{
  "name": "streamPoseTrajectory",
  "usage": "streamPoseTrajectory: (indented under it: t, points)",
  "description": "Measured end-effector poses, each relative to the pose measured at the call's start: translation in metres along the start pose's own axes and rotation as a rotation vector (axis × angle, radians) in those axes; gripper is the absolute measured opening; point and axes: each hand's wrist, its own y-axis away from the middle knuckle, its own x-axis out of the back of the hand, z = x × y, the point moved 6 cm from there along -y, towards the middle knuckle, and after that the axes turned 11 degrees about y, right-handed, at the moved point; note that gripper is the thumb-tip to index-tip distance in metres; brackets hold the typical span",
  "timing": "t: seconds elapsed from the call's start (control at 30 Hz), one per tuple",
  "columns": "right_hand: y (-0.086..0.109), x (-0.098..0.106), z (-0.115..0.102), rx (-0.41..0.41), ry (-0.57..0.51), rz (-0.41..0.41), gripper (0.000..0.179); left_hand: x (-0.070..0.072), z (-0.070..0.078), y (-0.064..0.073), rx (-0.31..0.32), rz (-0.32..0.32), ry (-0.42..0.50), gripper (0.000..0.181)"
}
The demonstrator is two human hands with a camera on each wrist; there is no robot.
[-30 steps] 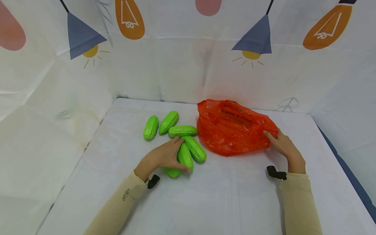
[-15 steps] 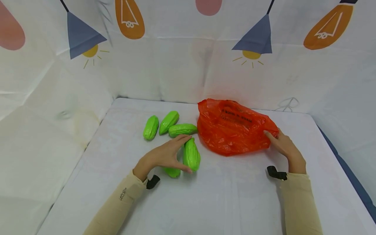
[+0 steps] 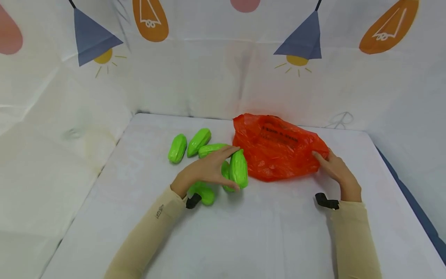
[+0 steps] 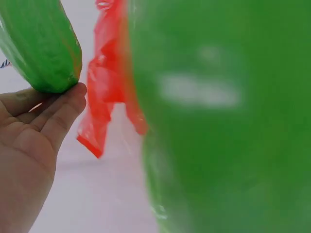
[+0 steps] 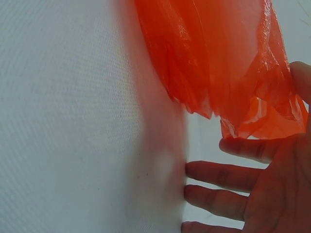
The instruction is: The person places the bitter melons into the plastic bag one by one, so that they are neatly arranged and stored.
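Observation:
My left hand (image 3: pixel 205 166) pinches a ridged bright green gourd (image 3: pixel 239 169) between thumb and fingers, holding it tilted near the left side of the red plastic bag (image 3: pixel 278 155). Another green gourd (image 3: pixel 225 170) shows partly behind the fingers. In the left wrist view the fingertips press the end of the held gourd (image 4: pixel 43 43), while a blurred green gourd (image 4: pixel 228 97) fills the right side. At the bag's right edge, my right hand (image 3: pixel 338 170) pinches the plastic between thumb and index finger; its other fingers are spread in the right wrist view.
Further gourds lie left on the white tabletop (image 3: pixel 265 232): one upright-lying gourd (image 3: pixel 177 148), a slanted gourd (image 3: pixel 199 142), a gourd (image 3: pixel 210 149) partly behind my hand, and a pair of gourds (image 3: pixel 205 193) by my left wrist. A white printed curtain (image 3: pixel 209 77) stands behind.
My left hand has moved right with a gourd, away from the cluster and up to the bag. Gourds by the wrist show more. The right hand and bag have barely moved.

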Motion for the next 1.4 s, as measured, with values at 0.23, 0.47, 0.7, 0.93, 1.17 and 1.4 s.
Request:
streamPoseTrajectory:
  t: [0.23,0.47,0.7,0.93,1.17,1.4]
  points:
    - [-0.003,-0.005,-0.003,0.013,-0.005,0.003,0.095,0.008,0.01,-0.028,-0.061,0.02,0.006,0.113]
    - [-0.003,-0.006,-0.007,0.026,-0.003,0.02,0.093,0.014,0.009,-0.039,-0.029,0.066,0.06,0.109]
    - [0.0,-0.015,-0.007,0.013,-0.027,-0.002,0.094,0.012,-0.001,-0.043,0.03,0.09,0.112,0.11]
    - [0.003,-0.013,-0.006,0.018,-0.018,0.017,0.091,0.01,-0.007,-0.053,0.039,0.105,0.099,0.113]
    - [0.007,-0.005,-0.004,0.024,-0.015,0.028,0.086,0.016,-0.004,-0.062,0.015,0.18,0.099,0.114]
    - [0.005,0.001,-0.003,0.032,0.002,0.044,0.083,0.021,0.003,-0.066,-0.053,0.226,0.104,0.116]
